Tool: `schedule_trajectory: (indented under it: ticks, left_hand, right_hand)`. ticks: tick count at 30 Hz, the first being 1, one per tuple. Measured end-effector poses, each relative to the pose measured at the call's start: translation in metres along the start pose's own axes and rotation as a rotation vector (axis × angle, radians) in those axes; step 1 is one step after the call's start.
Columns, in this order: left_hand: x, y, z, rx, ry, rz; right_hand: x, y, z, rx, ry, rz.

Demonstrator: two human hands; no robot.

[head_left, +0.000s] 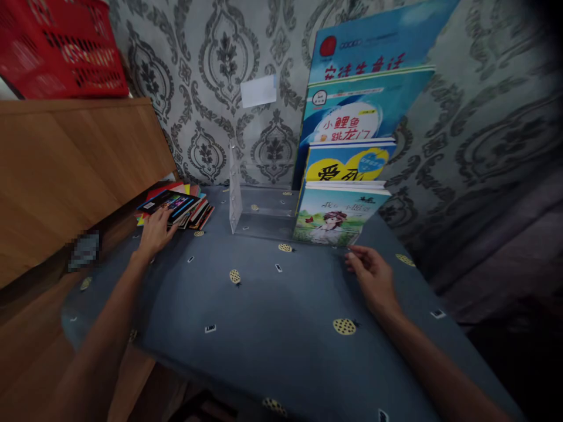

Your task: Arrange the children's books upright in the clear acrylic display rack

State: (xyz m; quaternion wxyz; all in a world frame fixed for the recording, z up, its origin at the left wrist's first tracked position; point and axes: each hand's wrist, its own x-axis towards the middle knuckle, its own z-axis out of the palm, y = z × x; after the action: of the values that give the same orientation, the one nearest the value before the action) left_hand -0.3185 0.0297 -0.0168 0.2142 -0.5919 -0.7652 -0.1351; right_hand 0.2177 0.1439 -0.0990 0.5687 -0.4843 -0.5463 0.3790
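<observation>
My left hand (155, 233) rests on a dark-covered book (171, 202) at the top of a loose pile of books (200, 215), its fingers stretched over the near edge and the thumb apart. My right hand (373, 274) has curled fingers, thumb and forefinger close together at the lower right front corner of a clear stepped display rack (234, 193). Whether anything is pinched there is hidden. On the rack's right side, books stand upright in tiers: a green picture-cover book (332, 220) in front, then a yellow-and-blue book (347, 161), a teal book (373, 105) and a tall blue book (378, 44).
A dark blue cloth with pineapple prints (264, 316) covers the table. At the left is a wooden cabinet (83, 170) with a red plastic basket (74, 50) on top. Behind stands a patterned wall (206, 35) bearing a white switch-like plate (258, 91).
</observation>
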Motion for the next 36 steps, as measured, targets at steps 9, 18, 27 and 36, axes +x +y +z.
schedule_trajectory:
  ticks: [9, 18, 27, 36]
  left_hand:
    - [0.007, 0.03, 0.002, 0.102, -0.012, -0.033]
    - [-0.047, 0.041, 0.001, 0.093, -0.015, 0.048]
    - [-0.093, 0.087, -0.019, 0.155, -0.098, 0.127]
    - [-0.112, 0.117, -0.04, -0.077, -0.296, 0.24]
  right_hand:
    - [0.0, -0.002, 0.001, 0.002, 0.001, 0.013]
    - [-0.003, -0.006, 0.002, -0.009, -0.03, 0.008]
    - [-0.004, -0.008, 0.0, -0.029, -0.036, -0.004]
    - [-0.005, -0.009, 0.002, -0.06, -0.036, -0.009]
